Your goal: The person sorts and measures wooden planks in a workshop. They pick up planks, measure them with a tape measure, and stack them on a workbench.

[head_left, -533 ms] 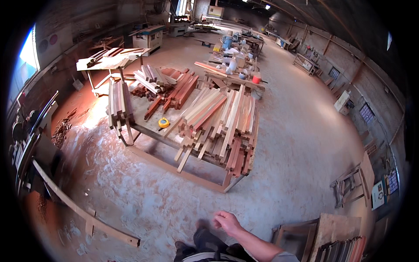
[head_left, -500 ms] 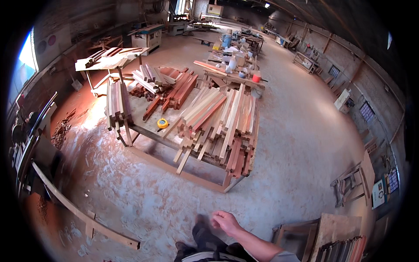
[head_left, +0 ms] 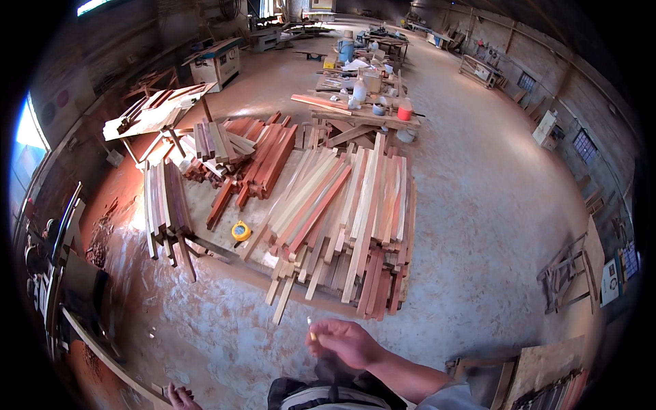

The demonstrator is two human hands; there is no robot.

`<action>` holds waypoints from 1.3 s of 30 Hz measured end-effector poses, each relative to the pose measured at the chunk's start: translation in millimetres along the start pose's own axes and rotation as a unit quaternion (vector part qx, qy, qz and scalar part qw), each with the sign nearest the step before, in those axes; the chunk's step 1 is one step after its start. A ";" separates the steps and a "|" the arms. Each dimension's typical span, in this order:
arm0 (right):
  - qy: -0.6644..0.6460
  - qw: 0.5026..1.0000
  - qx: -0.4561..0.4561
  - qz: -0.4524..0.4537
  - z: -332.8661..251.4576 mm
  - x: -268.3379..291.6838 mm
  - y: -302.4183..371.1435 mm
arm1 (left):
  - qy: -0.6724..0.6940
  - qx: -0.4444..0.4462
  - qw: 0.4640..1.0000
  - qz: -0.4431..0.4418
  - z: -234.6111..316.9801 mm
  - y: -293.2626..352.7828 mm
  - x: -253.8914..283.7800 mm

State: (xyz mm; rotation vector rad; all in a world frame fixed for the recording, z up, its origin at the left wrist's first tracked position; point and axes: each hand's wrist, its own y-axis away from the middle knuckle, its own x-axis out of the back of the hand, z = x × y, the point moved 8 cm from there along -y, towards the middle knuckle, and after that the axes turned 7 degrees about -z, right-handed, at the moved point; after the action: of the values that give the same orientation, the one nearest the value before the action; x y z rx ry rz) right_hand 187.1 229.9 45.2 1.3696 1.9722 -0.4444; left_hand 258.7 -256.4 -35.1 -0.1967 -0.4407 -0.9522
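Note:
My right hand (head_left: 345, 342) comes in from the lower right, with thumb and fingers pinched on a cigarette (head_left: 310, 324). Its white end points up and its yellowish part sits at the fingertips. At the lower edge, my left hand (head_left: 182, 397) shows only in part, fingers loosely apart and nothing seen in them. Beyond my right hand, a low table (head_left: 205, 240) bears stacked wooden strips (head_left: 365, 205), pale and reddish, their near ends jutting over its edge. A yellow tape measure (head_left: 240, 231) lies on the table, left of the strips.
Dark red strips (head_left: 270, 164) lie farther back, and a bundle (head_left: 164, 205) overhangs the left corner. Behind stands a workbench (head_left: 372, 119) with a red container (head_left: 405, 111). A long board (head_left: 113, 359) crosses the lower left. Wooden frames (head_left: 570, 273) stand at right.
The table and its strips are nearer. My right hand has turned, and the cigarette now shows in its fingers. My left hand has come into view at the lower edge.

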 end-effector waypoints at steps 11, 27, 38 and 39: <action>-0.078 0.878 0.146 -0.449 -113.0 -173.3 -19.2 | 0.051 -0.043 0.968 -0.241 44.8 -86.9 -203.3; -0.121 0.902 0.293 -0.293 -104.3 -202.0 -199.2 | 0.030 -0.070 0.850 -0.522 112.5 -195.2 -345.5; 0.560 0.698 -0.032 0.446 -36.2 81.7 -170.2 | -0.154 -0.343 0.721 -0.582 251.6 -155.0 -467.6; 0.611 0.653 -0.026 0.446 -40.0 85.5 -172.9 | -0.171 -0.412 0.698 -0.560 262.1 -145.0 -474.4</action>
State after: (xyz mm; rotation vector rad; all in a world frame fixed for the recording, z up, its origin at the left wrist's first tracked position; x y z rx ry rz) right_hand -2.9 246.3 -4.0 2.7092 1.6528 1.3343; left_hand -169.9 105.2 -17.0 -1.0225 -0.4308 -2.3412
